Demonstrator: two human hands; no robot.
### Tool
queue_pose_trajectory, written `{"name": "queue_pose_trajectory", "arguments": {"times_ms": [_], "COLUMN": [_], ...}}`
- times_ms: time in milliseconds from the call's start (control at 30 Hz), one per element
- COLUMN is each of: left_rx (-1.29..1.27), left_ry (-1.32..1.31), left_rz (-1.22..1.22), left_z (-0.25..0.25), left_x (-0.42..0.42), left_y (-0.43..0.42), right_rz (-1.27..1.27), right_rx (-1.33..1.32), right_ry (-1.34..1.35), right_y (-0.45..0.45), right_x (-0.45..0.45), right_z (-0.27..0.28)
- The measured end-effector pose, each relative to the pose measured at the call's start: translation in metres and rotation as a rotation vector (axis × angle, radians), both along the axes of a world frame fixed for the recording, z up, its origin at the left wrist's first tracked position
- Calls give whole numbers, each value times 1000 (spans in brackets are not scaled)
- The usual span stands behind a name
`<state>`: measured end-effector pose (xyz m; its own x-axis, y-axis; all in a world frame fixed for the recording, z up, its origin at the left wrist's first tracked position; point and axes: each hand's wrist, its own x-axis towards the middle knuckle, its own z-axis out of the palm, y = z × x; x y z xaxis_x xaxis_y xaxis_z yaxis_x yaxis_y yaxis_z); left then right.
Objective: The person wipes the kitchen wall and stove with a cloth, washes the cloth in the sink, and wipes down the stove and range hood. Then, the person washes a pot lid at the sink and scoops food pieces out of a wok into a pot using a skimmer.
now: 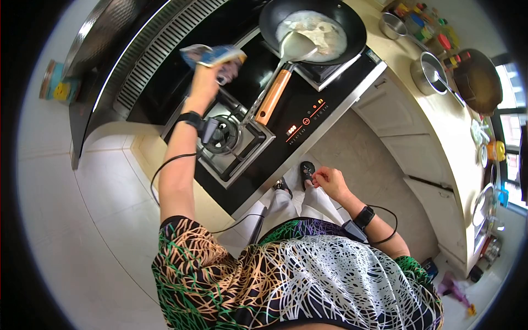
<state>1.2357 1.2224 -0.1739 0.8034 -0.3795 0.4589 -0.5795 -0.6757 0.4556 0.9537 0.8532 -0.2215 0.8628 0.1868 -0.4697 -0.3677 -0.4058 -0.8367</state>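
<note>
Here, our left hand [214,74] is up over the cooktop [324,118], closed around a blue-and-white packet [212,55] whose printing is too blurred for us to read. The packet is to the left of the wok [357,41] and apart from it, beyond the gas burner [223,135]. We see our right hand [328,181] low in front of us, off the cooktop's front edge; its fingers are loosely curled, half open, and we can make out nothing in it.

The black wok sits on the far part of the cooktop, with whitish, cloudy food [330,41] inside. A metal spatula [297,46] has its broad head over the wok's near side, and its shaft runs down beside the wooden handle [274,96]. Red digits [291,130] glow on the black panel near us.

To our right, on the pale counter [404,63], we have a saucepan [428,74] with a utensil in it, a smaller steel pot [392,26] and a large dark pan [478,82] leaning by the jars [426,30].
</note>
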Motion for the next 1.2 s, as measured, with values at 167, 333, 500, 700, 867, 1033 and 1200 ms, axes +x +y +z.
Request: {"name": "queue_pose_trajectory", "arguments": {"times_ms": [167, 333, 500, 700, 867, 1033, 1200], "left_rx": [477, 1057, 587, -217, -441, -529, -182], "left_ry": [418, 268, 229, 500, 686, 436, 200], "left_rz": [-196, -67, 149, -214, -275, 146, 480], "left_z": [-92, -66, 13, 121, 27, -78, -178], "left_x": [4, 7, -9, -125, -207, -191, -110], "left_y": [-40, -19, 19, -66, -161, -209, -199], "right_rz": [-55, -14, -66, -141, -239, -326, -406], "right_rx": [-48, -78, -88, -108, -179, -172, -213], "right_ry": [-3, -2, -23, -28, -64, 35, 52], "right_y": [1, -2, -11, -29, -34, -48, -60], "right_x": [-5, -3, 4, -7, -40, -58, -70], "right_z": [-2, -6, -5, -3, -19, -21, -26]}}
